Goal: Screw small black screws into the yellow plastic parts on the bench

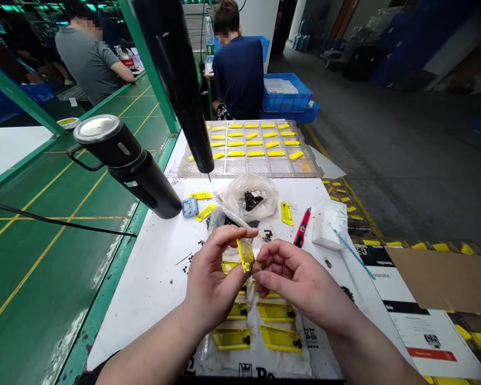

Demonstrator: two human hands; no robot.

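Note:
My left hand [214, 275] holds a small yellow plastic part [246, 255] upright between thumb and fingers. Close against its lower right edge, my right hand [291, 272] pinches at a small dark piece, mostly hidden by the fingertips. Below both hands, several yellow parts with black pieces at their ends [281, 338] lie in two columns on a white printed bag [252, 363]. Just beyond my hands is an open plastic bag [269, 193] with small dark pieces inside. A black electric screwdriver [192, 117] hangs above the table, tip down.
A black flask [144, 176] stands at the left. A red cutter [302, 228] and a white block [329, 224] lie at the right. Farther back is a clear tray [240, 167] of yellow parts. Two people sit beyond, near blue crates [286, 99].

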